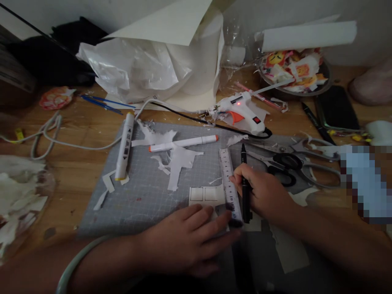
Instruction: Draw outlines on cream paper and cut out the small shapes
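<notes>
1. L hand [186, 241], nearest camera, wrist w/ bangle [76, 257]: palm down over near part of card; fingers long, slightly apart, not clamped, the foremost at ruler's near end.
2. R hand [269, 192], approx. 3 o'clock of card: fingers bent and closed on pen [244, 157], which stands beside ruler, its narrow end twd 12. Nib contact: can't tell.
3. Card [203, 196]: on mat [147, 175], mid-view, partly under L hand and ruler.
4. Ruler [228, 179]: lies over card's 3 o'clock side, slanting from 11 to 5, nos. up; R fingertips at its edge.
5. Done, as far as seen: 2 boxes inked side by side on card's far part. Box nearer ruler: its 3 o'clock side is hard to make out.
6. Left: no further inked box shows on the visible part; near part is covered, so the remaining amt. can't be judged. Stage, est.: marking partly done; no cut visible inside either box.
7. Surroundings (clock centred on card): orange-ended marker [183, 143] at 11, w/ scraps [179, 163] touching; yellow-ended marker [125, 147] at 10; glue gun [249, 116] at 1, red light lit; scissors [275, 149] btwn 2 and 3; phone [337, 106] at 2.
</notes>
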A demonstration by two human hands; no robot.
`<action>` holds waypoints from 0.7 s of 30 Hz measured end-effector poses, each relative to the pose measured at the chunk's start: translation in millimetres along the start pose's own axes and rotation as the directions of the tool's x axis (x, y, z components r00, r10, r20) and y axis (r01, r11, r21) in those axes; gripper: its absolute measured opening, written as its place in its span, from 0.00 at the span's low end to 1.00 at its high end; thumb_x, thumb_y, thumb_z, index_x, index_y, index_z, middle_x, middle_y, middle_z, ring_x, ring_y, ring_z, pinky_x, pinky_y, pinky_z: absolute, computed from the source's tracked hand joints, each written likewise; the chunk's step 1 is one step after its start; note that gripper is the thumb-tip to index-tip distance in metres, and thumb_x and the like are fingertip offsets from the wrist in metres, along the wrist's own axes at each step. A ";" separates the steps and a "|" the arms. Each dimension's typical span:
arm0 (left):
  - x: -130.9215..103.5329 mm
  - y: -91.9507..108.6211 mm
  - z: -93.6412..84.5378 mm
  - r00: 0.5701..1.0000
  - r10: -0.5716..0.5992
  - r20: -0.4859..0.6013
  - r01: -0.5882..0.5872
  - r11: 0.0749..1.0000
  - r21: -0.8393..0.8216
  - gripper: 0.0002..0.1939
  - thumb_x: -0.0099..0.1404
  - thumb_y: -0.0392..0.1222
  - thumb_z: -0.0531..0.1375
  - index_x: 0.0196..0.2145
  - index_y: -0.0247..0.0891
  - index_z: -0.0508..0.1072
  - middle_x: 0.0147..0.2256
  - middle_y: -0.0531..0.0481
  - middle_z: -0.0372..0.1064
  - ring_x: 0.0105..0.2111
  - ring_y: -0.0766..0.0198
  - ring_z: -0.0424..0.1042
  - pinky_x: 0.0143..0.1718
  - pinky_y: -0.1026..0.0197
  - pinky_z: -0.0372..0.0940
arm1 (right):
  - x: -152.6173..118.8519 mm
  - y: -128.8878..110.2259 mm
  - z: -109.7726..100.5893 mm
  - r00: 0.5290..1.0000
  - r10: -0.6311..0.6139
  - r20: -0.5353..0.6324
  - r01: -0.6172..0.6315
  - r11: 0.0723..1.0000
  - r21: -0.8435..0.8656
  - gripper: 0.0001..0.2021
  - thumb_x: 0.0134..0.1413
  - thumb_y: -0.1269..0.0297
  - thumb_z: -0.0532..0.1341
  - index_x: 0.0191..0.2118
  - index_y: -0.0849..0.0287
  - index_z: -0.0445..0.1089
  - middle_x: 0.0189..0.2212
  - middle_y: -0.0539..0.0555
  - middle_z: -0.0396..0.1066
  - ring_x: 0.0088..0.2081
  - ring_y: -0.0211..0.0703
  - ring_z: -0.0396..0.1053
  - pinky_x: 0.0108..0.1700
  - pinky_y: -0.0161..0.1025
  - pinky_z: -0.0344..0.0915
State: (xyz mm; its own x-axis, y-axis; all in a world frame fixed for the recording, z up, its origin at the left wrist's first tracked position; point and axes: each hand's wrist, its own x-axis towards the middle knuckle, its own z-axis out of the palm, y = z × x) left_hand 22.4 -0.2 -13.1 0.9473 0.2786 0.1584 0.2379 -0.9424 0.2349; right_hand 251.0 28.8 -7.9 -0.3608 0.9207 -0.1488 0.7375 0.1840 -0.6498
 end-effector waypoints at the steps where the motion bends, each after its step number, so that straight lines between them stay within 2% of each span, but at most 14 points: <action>1: -0.3 0.2 0.6 1.000 0.015 0.003 -0.015 1.000 -0.008 0.28 0.68 0.57 0.50 0.60 0.40 0.61 0.55 0.45 0.65 0.44 0.56 0.69 0.43 0.56 0.65 | -0.4 -0.3 0.9 1.000 -0.005 -0.004 0.005 1.000 -0.013 0.04 0.55 0.70 0.53 0.30 0.55 0.59 0.19 0.45 0.62 0.21 0.36 0.60 0.25 0.33 0.50; 5: -1.4 0.8 3.3 1.000 0.022 0.022 -0.021 1.000 -0.016 0.33 0.67 0.62 0.48 0.60 0.37 0.61 0.55 0.42 0.64 0.46 0.54 0.68 0.45 0.55 0.63 | -2.2 -0.4 4.9 1.000 -0.017 -0.005 0.017 0.998 0.054 0.04 0.55 0.69 0.54 0.30 0.55 0.59 0.20 0.44 0.62 0.21 0.36 0.60 0.26 0.32 0.52; 11: -0.1 0.6 1.1 1.000 0.011 -0.012 -0.011 1.000 0.005 0.28 0.70 0.56 0.47 0.57 0.32 0.64 0.53 0.41 0.68 0.47 0.56 0.68 0.46 0.58 0.64 | -2.7 0.4 8.8 1.000 0.000 -0.010 0.001 0.985 0.170 0.06 0.56 0.69 0.53 0.28 0.55 0.58 0.19 0.43 0.59 0.21 0.35 0.57 0.26 0.32 0.52; 16: 0.0 0.3 -4.0 0.992 -0.095 -0.088 0.094 0.995 -0.021 0.25 0.73 0.50 0.41 0.49 0.30 0.69 0.48 0.41 0.71 0.46 0.55 0.70 0.42 0.57 0.68 | -0.2 0.1 6.0 1.000 0.009 -0.002 -0.008 0.984 0.178 0.07 0.56 0.68 0.53 0.27 0.56 0.57 0.19 0.43 0.59 0.21 0.34 0.57 0.25 0.32 0.51; 21: 1.1 0.5 -4.4 0.972 -0.208 -0.108 0.211 0.977 0.021 0.21 0.71 0.48 0.46 0.46 0.29 0.70 0.47 0.37 0.70 0.45 0.52 0.70 0.41 0.56 0.69 | 0.0 -0.7 6.7 1.000 0.017 -0.001 -0.017 0.988 0.153 0.07 0.57 0.67 0.54 0.28 0.56 0.58 0.19 0.43 0.60 0.21 0.35 0.59 0.25 0.32 0.51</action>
State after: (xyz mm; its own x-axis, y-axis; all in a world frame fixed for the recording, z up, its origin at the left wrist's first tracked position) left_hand 22.7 0.4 -8.6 0.8484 0.4867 0.2083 0.4372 -0.8660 0.2425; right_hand 246.6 26.4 -12.4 -0.3479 0.9239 -0.1595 0.6474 0.1136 -0.7536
